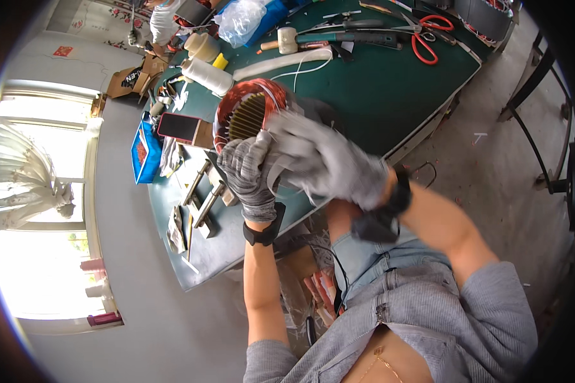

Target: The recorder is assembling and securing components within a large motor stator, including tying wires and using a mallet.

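A motor stator (pixel 222 121) with red-brown copper windings around a slotted core lies at the table's near side, its open end toward me. My left hand (pixel 246 167), in a grey knit glove, is closed at the near rim of the stator, fingers curled; what they grip is hidden. My right hand (pixel 329 153), gloved alike, is over the stator's right side and smeared by motion, so its fingers do not read clearly. A thin pale loop (pixel 272 180) hangs between the two hands.
On the green table (pixel 377 76) are a mallet (pixel 287 41), red-handled scissors (pixel 424 54), a white thread spool (pixel 207 76), a phone (pixel 177 127) and a blue tray (pixel 145 153). Metal bars (pixel 206 204) lie left of my left hand. A black-framed stand (pixel 530 83) is at the right.
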`<state>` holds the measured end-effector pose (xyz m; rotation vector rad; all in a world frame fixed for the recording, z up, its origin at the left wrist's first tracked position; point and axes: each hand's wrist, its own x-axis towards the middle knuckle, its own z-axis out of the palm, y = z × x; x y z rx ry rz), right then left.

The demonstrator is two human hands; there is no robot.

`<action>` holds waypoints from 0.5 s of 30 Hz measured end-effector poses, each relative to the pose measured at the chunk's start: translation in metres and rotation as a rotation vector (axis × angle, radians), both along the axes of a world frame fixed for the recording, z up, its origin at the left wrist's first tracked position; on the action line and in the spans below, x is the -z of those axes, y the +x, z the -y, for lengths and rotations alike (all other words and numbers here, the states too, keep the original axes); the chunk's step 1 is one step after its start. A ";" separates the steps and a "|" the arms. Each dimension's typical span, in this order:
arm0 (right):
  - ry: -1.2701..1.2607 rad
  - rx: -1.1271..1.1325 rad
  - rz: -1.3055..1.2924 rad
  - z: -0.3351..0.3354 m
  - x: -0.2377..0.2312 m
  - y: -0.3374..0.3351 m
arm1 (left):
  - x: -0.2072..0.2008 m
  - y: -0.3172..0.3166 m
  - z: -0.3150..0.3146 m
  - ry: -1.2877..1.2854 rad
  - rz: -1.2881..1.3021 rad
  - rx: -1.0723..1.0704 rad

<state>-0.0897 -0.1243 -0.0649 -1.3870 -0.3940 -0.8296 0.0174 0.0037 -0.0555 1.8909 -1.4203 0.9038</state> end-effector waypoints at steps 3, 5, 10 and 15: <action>0.499 -0.392 -0.285 0.020 -0.038 -0.029 | 0.002 -0.002 0.002 0.029 -0.017 0.077; -0.101 -0.189 -0.431 0.021 -0.070 -0.027 | 0.008 -0.005 -0.007 -0.025 0.059 -0.016; 0.990 -0.772 -0.646 0.027 -0.019 -0.029 | 0.000 0.004 -0.005 -0.034 0.039 0.130; 0.093 -0.494 -0.412 0.069 -0.053 0.009 | -0.007 -0.002 -0.003 -0.184 -0.220 0.215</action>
